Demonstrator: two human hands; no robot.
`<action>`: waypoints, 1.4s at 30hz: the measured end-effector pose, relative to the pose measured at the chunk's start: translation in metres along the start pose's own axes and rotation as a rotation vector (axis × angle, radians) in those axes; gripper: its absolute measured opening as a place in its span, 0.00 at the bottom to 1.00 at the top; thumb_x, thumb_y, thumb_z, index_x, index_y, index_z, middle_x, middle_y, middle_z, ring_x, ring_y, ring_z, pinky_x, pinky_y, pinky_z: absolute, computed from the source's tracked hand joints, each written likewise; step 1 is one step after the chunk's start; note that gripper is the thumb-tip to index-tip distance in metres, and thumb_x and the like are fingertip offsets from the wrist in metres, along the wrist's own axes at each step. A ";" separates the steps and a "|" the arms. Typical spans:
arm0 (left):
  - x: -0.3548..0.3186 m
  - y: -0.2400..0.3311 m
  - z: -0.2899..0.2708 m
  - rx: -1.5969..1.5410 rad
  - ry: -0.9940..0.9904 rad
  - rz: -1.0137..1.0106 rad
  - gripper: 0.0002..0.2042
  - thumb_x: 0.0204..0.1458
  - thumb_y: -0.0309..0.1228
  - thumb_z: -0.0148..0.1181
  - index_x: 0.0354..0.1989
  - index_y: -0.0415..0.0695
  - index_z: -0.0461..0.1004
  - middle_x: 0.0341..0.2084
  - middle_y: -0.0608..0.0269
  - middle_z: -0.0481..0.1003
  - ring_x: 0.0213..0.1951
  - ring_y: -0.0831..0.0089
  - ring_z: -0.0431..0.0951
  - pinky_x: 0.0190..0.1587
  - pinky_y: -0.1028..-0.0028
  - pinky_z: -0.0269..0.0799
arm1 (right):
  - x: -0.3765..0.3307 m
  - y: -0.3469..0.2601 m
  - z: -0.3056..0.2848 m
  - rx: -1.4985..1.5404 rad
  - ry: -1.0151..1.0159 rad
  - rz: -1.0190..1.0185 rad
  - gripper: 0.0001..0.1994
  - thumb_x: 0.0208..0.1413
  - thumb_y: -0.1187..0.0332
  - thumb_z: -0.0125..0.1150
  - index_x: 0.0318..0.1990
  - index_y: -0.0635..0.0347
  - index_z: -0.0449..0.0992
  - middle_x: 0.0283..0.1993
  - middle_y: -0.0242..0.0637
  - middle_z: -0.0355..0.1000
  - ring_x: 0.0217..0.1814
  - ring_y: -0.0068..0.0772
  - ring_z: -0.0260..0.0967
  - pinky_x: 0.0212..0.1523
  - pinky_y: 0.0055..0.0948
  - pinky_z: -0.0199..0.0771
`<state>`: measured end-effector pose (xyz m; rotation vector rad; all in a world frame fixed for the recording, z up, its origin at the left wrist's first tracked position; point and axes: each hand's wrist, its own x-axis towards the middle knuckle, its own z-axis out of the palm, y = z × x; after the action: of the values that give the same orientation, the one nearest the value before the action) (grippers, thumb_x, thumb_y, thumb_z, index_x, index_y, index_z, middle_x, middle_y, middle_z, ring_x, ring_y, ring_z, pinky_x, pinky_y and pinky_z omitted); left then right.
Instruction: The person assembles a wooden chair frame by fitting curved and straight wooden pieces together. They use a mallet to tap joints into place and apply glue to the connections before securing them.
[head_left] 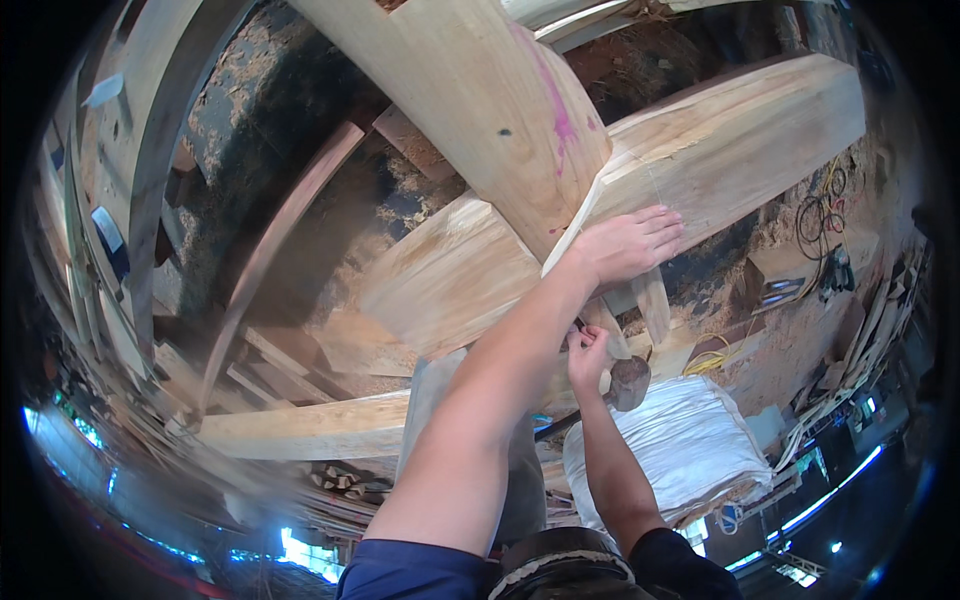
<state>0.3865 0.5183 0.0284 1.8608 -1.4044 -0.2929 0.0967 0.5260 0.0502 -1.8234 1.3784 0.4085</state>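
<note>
Palm down, with its fingers stretched out, my left hand (632, 243) lies on a thick pale timber (735, 140) that runs from the middle up to the right. A wide wooden plank (480, 100) with a purple-pink stain and a dark knot crosses this timber from the top, its end close to my left wrist. Below my left forearm, my right hand (588, 352) is closed in a pinch near the timber's near edge. Something small and dark shows at its fingertips, too small to name. Beside the right wrist is a rounded brown wooden block (629, 385).
A white sack-like bundle (665, 435) lies at the lower right, near a yellow cord (708, 358). Black cables (820, 215) hang farther right. On the left stand a curved wooden strip (280, 230) and a horizontal beam (310, 428). Wood shavings cover the ground.
</note>
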 end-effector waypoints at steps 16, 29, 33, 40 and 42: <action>0.016 0.006 -0.008 0.128 -0.090 -0.029 0.20 0.58 0.24 0.59 0.61 0.40 0.76 0.65 0.52 0.73 0.69 0.53 0.70 0.72 0.54 0.63 | -0.095 0.158 -0.023 0.426 -0.029 0.564 0.20 0.67 0.52 0.64 0.52 0.61 0.78 0.42 0.28 0.77 0.44 0.19 0.71 0.43 0.23 0.72; -0.004 0.035 0.017 0.544 -0.164 -0.079 0.21 0.68 0.27 0.47 0.69 0.39 0.66 0.72 0.44 0.63 0.73 0.43 0.61 0.75 0.53 0.56 | -0.207 0.517 -0.033 -0.069 0.472 0.781 0.41 0.59 0.43 0.69 0.65 0.73 0.69 0.59 0.56 0.73 0.62 0.58 0.70 0.65 0.45 0.68; -0.076 0.104 0.022 0.607 -0.306 -0.356 0.28 0.67 0.27 0.54 0.75 0.39 0.58 0.75 0.39 0.55 0.76 0.42 0.55 0.77 0.52 0.52 | -0.200 0.562 -0.020 0.648 0.235 0.832 0.36 0.60 0.45 0.69 0.62 0.70 0.71 0.56 0.49 0.75 0.58 0.48 0.72 0.61 0.40 0.70; -0.241 0.301 0.027 0.410 -0.791 -0.702 0.25 0.64 0.32 0.60 0.69 0.42 0.66 0.74 0.41 0.57 0.77 0.40 0.49 0.77 0.49 0.48 | -0.163 0.553 -0.038 1.026 0.093 0.864 0.18 0.61 0.56 0.71 0.49 0.58 0.74 0.38 0.32 0.73 0.35 0.27 0.70 0.39 0.31 0.70; -0.260 0.339 0.016 0.404 -0.939 -0.719 0.22 0.67 0.42 0.57 0.63 0.42 0.73 0.73 0.41 0.59 0.76 0.41 0.53 0.76 0.52 0.53 | -0.172 0.543 -0.062 1.231 0.017 0.857 0.16 0.62 0.57 0.71 0.47 0.55 0.74 0.34 0.29 0.72 0.31 0.24 0.68 0.35 0.30 0.71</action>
<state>0.0389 0.7114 0.1847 2.7019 -1.3242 -1.4841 -0.4722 0.5436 -0.0124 -0.2142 1.7705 -0.0846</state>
